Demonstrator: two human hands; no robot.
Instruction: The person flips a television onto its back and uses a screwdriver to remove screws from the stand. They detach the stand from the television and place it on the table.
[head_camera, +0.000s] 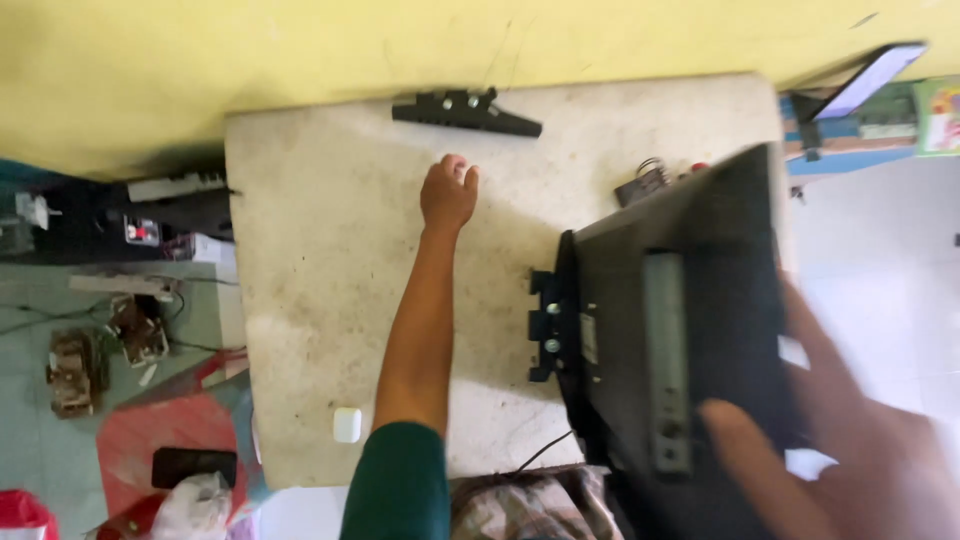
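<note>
On the worn white table (300, 300), the left hand (447, 192) lay flat and loose, just below a black bracket (466, 110) lying sideways by the wall. The right hand (850, 450) gripped a black flat-screen monitor (690, 330), tilted up at the table's right edge.

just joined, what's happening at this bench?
A person stands over a stained white tabletop. Their left hand reaches out flat across it toward a black metal bracket lying at the far edge, not touching it. Their right hand, blurred, grips the edge of a black flat-panel monitor tilted with its back up, a mounting bracket showing on its side.
</note>
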